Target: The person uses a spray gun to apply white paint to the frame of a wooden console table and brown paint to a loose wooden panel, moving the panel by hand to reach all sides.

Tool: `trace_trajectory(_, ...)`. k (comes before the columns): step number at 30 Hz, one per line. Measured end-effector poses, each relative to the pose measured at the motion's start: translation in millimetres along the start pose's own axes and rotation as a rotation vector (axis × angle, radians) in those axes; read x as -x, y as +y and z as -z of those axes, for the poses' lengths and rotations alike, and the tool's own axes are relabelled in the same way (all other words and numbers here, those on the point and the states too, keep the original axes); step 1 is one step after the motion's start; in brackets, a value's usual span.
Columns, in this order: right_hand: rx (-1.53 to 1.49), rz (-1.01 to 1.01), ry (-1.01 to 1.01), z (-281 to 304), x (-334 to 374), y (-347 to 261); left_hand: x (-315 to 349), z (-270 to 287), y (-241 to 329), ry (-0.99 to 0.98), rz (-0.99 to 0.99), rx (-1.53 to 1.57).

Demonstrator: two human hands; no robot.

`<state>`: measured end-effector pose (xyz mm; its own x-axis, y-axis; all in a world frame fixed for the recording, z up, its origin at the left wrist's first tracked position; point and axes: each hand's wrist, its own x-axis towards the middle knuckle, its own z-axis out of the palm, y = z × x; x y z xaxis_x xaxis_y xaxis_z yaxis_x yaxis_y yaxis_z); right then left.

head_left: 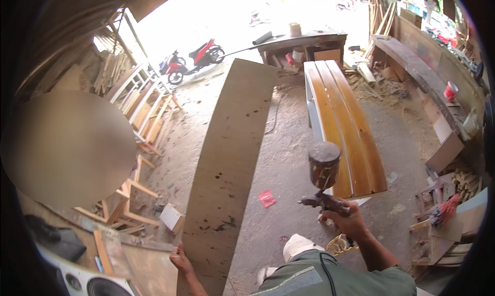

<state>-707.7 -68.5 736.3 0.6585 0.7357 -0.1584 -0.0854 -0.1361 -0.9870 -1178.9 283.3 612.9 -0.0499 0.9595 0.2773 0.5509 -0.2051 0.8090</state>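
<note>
My left hand (180,257) grips the left edge of a long, flat wooden board (227,157), which stretches away from me. Dark stains and spots mark the board's dull, greyish-brown face. In my right hand (344,218) is a spray gun (324,167) with a round, paint-stained cup on top, its nozzle pointing left toward the board. Space separates the gun from the board. Beyond the gun stands a long bench with glossy orange-brown slats (337,110) and a light-coloured side.
A cluttered worktable (304,38) stands at the far end. Wooden frames (147,115) lean at left near a red motorbike (203,54). A yellow coiled hose (340,243) lies by my right arm. A loudspeaker (98,280) sits lower left; a red-and-white cup (450,92) rests at right.
</note>
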Motion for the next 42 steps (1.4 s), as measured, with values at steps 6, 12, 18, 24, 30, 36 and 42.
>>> trace_trajectory(6,0.048,-0.093,0.154,-32,-36,-33,-144,-76,6,-0.106,-0.088,0.057)
trace_trajectory(12,0.052,0.017,0.467,-81,-74,-11,-323,-208,0,-0.437,-0.150,0.331)
trace_trajectory(18,0.204,0.065,0.914,-152,-122,6,-449,-397,118,-0.795,-0.290,0.483)
trace_trajectory(24,0.105,-0.044,1.373,-244,-165,-17,-508,-556,256,-1.149,-0.495,0.385)
trace_trajectory(30,0.032,-0.101,1.730,-313,-203,-34,-480,-714,366,-1.446,-0.766,0.328)
trace_trajectory(36,-0.001,-0.079,1.974,-319,-245,-25,-361,-795,458,-1.641,-0.985,0.218)
trace_trajectory(42,-0.059,-0.021,2.142,-303,-284,-30,-289,-841,514,-1.590,-1.431,0.104)
